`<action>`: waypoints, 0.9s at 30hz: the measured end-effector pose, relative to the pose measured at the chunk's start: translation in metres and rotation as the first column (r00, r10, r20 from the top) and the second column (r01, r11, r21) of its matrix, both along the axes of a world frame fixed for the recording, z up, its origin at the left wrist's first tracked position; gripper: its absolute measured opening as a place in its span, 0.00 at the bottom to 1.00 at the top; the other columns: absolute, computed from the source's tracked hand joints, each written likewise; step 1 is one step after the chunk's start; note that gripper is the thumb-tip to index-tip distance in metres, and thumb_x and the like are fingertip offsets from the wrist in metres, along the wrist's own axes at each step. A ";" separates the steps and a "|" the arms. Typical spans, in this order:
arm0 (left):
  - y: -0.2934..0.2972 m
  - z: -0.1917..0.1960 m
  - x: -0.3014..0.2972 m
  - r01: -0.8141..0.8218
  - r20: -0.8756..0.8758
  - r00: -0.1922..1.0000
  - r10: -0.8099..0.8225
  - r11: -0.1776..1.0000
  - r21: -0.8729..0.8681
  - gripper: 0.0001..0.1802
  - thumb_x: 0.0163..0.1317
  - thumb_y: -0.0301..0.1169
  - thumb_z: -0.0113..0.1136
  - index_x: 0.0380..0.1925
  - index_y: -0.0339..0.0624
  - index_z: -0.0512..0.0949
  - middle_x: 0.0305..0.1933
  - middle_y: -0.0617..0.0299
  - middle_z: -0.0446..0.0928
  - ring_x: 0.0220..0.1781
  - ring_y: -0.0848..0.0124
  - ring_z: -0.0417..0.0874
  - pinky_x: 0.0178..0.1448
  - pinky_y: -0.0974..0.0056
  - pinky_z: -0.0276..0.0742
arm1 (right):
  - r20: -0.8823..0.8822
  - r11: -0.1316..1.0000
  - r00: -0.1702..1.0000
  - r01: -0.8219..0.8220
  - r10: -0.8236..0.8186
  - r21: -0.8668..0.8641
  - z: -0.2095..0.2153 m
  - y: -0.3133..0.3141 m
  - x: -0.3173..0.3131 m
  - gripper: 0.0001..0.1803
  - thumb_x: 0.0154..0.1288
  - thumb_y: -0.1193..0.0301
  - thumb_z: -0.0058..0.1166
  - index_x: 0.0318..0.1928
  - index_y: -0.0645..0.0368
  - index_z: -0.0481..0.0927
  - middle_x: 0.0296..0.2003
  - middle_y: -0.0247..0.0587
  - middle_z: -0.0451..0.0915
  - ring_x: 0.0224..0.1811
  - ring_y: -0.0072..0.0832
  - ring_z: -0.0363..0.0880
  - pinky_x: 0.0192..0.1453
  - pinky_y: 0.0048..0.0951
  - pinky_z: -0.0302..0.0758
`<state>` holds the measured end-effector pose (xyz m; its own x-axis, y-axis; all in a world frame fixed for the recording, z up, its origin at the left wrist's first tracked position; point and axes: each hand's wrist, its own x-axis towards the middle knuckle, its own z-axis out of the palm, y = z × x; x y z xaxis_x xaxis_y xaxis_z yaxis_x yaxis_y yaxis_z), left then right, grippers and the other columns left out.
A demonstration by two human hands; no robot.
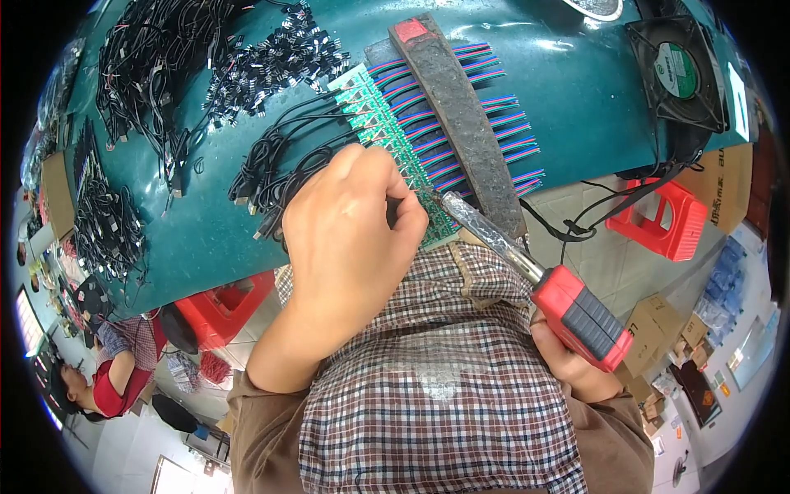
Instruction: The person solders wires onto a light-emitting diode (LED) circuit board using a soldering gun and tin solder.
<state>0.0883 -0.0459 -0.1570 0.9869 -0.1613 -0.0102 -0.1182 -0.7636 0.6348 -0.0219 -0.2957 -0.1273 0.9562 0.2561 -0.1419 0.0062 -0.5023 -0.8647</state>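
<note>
My left hand (350, 218) is closed in a pinch over the lower part of a green circuit board panel (374, 115). Whatever its fingertips hold is hidden behind the hand. My right hand (568, 358) grips a red and black soldering gun (580, 317), its metal barrel pointing up and left. The gun's tip is at the board, close to my left fingers. Black cables (284, 152) run from the board's left side into coiled bundles beside my left hand. Red, blue and black wires (514, 123) fan out on the board's right, under a long dark bar (465, 115) lying across them.
Heaps of black cables (156, 66) and a pile of small connectors (280, 62) cover the green table's (568, 107) left side. A square black fan (679, 74) stands far right. Red stools (658, 218) are below the table. Another person (107, 375) sits at lower left.
</note>
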 end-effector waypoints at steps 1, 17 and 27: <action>0.000 0.000 0.000 0.000 0.000 1.000 0.000 1.000 0.001 0.12 0.44 0.20 0.68 0.22 0.41 0.72 0.25 0.59 0.72 0.25 0.59 0.78 0.29 0.57 0.72 | 0.000 1.000 1.000 0.000 0.000 0.001 0.000 0.000 0.000 0.12 0.47 0.81 0.67 0.35 0.65 0.80 0.29 0.44 0.79 0.26 0.40 0.80 0.31 0.35 0.78; -0.003 0.000 0.002 0.019 0.032 0.999 -0.020 0.999 0.031 0.11 0.44 0.21 0.66 0.22 0.42 0.71 0.24 0.57 0.74 0.26 0.56 0.79 0.29 0.56 0.74 | 0.027 0.999 1.000 0.014 -0.015 0.034 -0.002 0.002 0.003 0.11 0.46 0.81 0.67 0.33 0.65 0.79 0.28 0.42 0.77 0.25 0.38 0.78 0.29 0.33 0.75; -0.004 0.002 0.002 0.038 0.029 0.999 -0.041 0.994 0.105 0.11 0.46 0.20 0.67 0.23 0.40 0.72 0.26 0.61 0.75 0.25 0.65 0.79 0.29 0.64 0.75 | 0.032 0.998 0.999 0.036 -0.037 0.053 -0.005 0.000 0.000 0.11 0.46 0.81 0.66 0.32 0.65 0.78 0.27 0.42 0.74 0.25 0.39 0.77 0.28 0.33 0.74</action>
<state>0.0900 -0.0503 -0.1550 0.9798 -0.2000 0.0012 -0.1680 -0.8197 0.5476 -0.0222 -0.2961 -0.1320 0.9690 0.2272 -0.0976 0.0176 -0.4572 -0.8892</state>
